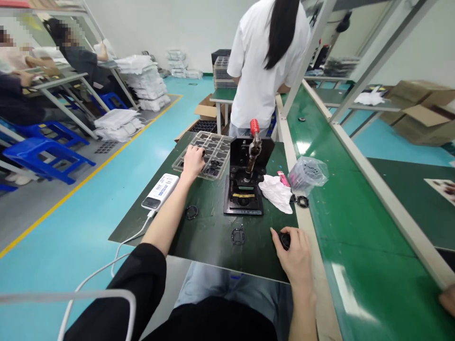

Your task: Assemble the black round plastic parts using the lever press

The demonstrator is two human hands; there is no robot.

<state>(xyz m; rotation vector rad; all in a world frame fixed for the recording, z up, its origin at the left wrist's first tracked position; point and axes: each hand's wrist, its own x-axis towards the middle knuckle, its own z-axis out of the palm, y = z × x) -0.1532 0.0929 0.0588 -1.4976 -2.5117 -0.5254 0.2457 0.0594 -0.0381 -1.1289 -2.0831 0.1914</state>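
My left hand (193,162) reaches forward onto a clear plastic tray (217,150) of small black parts, fingers curled over one compartment; what they grip is hidden. My right hand (294,254) rests near the front right of the dark green mat (209,237), fingers closed round a small black round part (285,239). Between the hands stands a black hand press (244,182) with a red-knobbed lever (254,128). Two black rings lie loose on the mat, one (191,211) to the left and one (238,235) in front of the press.
A white power bank (160,191) with a cable lies at the mat's left. White cloth (277,192), a pink item (283,178), a clear bag (307,174) and a black ring (302,201) sit right of the press. A person in white (265,66) stands behind; a green conveyor (355,265) runs right.
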